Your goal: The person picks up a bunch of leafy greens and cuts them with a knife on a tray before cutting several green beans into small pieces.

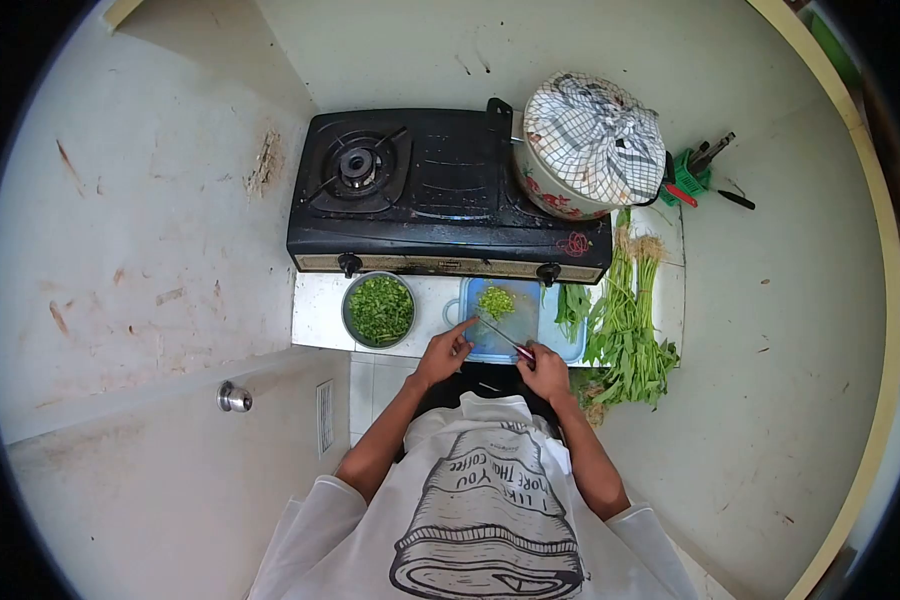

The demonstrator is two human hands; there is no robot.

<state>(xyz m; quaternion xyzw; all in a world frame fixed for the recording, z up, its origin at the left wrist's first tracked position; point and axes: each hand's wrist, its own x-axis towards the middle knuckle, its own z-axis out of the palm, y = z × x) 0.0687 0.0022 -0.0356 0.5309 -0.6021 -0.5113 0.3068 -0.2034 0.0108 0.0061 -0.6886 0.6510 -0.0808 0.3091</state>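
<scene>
A knife with a dark reddish handle is gripped in my right hand, its blade slanting up and left over the blue cutting board. My left hand is at the board's left edge, index finger stretched towards the blade's tip and the other fingers partly bent; I see nothing held in it. Finely chopped green stems lie in a small heap on the board, beyond the blade. Left of the board stands a round bowl full of chopped green leaves.
Behind the board is a black two-burner stove. On its right side sits a large pot covered with a checked cloth. Long leafy greens with roots hang over the counter's right edge. A green utensil holder stands beyond the pot.
</scene>
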